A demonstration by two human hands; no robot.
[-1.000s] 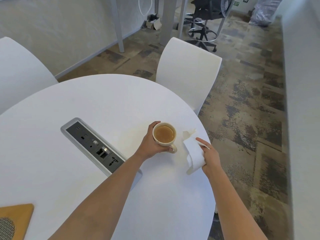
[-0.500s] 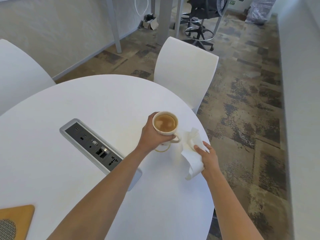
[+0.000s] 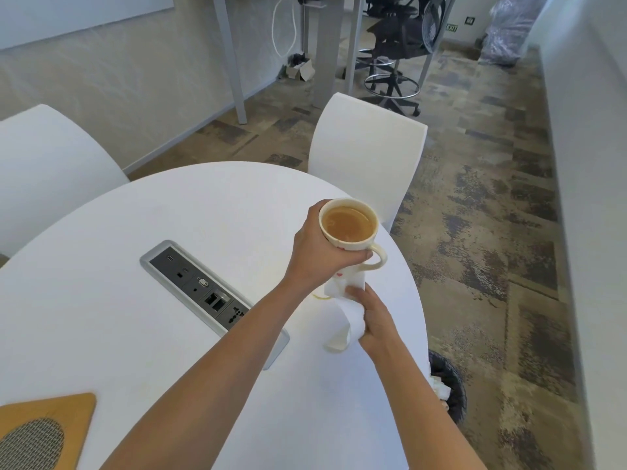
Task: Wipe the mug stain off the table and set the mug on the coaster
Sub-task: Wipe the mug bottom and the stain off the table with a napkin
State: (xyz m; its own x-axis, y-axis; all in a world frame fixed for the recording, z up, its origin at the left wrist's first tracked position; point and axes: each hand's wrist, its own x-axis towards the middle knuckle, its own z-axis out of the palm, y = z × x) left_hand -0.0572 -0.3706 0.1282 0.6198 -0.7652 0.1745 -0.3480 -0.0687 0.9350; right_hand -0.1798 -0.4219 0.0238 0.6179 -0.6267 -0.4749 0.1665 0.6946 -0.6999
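Lifted higher, mug point(image 3: 349, 232) (full of coffee) in left hand point(image 3: 317, 252); right hand point(image 3: 371, 320) clutches tissue point(image 3: 346, 313).

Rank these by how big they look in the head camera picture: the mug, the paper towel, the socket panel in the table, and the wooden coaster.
1. Socket panel, clearly largest.
2. Wooden coaster, though the frame edge cuts it off and it lies nearer the camera.
3. Mug and paper towel: too alike to rank.
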